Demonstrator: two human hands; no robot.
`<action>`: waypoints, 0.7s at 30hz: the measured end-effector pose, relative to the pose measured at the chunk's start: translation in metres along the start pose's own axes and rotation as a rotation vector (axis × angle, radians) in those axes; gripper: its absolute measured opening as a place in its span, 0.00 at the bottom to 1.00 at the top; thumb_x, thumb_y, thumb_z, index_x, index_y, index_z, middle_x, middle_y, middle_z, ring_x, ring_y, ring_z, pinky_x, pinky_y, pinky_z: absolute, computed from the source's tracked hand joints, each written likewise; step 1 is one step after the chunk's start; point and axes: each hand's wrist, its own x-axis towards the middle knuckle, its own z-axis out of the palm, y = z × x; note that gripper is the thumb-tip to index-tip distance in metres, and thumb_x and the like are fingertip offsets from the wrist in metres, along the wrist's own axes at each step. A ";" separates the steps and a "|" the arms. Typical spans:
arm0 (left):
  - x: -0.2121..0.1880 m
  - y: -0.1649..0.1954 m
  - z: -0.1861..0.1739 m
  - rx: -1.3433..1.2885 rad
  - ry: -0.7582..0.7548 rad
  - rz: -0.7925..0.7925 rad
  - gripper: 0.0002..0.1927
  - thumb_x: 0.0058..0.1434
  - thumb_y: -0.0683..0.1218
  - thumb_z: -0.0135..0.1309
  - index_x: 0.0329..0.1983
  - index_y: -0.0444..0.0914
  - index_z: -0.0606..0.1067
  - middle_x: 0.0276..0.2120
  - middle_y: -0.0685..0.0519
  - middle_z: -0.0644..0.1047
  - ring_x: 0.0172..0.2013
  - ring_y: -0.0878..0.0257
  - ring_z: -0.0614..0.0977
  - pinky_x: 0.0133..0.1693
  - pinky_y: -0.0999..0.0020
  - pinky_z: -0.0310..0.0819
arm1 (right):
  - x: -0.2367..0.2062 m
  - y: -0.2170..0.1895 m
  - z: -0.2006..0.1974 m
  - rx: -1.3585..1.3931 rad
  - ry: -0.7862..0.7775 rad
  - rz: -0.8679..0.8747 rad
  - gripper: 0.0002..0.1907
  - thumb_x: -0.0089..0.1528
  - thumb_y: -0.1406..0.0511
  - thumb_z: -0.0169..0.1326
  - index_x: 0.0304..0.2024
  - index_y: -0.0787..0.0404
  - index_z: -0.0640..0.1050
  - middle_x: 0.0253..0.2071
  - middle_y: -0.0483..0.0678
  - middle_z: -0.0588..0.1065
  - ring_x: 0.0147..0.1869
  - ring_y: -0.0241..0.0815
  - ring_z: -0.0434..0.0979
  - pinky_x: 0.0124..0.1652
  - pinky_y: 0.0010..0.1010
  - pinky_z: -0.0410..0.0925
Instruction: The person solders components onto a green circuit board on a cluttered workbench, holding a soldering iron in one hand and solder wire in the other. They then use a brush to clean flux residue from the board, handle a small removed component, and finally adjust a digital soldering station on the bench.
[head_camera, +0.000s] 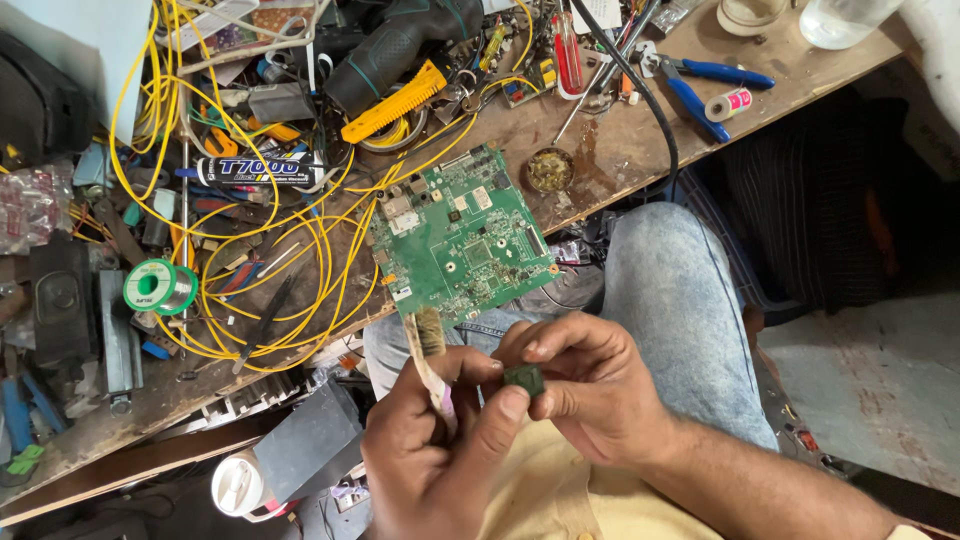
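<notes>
head view, small chip (524, 379) half hidden by fingers (512, 402)

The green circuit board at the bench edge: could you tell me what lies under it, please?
Yellow wires run beneath the green circuit board's left edge, and the wooden bench carries it. Whatever else lies underneath is covered.

Wooden workbench (610, 150) — circuit board (462, 235), yellow wires (320, 250), pliers (705, 85)

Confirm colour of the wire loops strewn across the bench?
Yellow wire loops, clearest in the head view.
</notes>
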 end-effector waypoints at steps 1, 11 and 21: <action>0.000 0.000 -0.001 -0.059 -0.016 -0.016 0.12 0.61 0.38 0.63 0.47 0.29 0.78 0.30 0.54 0.79 0.28 0.76 0.71 0.30 0.80 0.63 | -0.001 0.001 -0.001 0.002 -0.005 0.009 0.16 0.62 0.75 0.67 0.51 0.63 0.80 0.51 0.57 0.78 0.56 0.47 0.78 0.54 0.37 0.72; 0.002 0.008 -0.007 -0.190 -0.147 0.058 0.23 0.61 0.37 0.62 0.59 0.29 0.73 0.39 0.48 0.81 0.31 0.75 0.73 0.33 0.80 0.65 | -0.004 0.002 -0.001 0.018 -0.015 -0.024 0.17 0.60 0.75 0.67 0.50 0.63 0.80 0.52 0.57 0.77 0.57 0.49 0.77 0.51 0.39 0.74; 0.004 0.004 -0.010 -0.005 -0.105 0.292 0.15 0.61 0.39 0.67 0.50 0.33 0.80 0.34 0.50 0.81 0.29 0.74 0.75 0.31 0.79 0.65 | -0.003 -0.008 0.006 -0.008 -0.092 0.030 0.19 0.63 0.75 0.66 0.56 0.63 0.80 0.51 0.58 0.77 0.56 0.52 0.78 0.51 0.39 0.74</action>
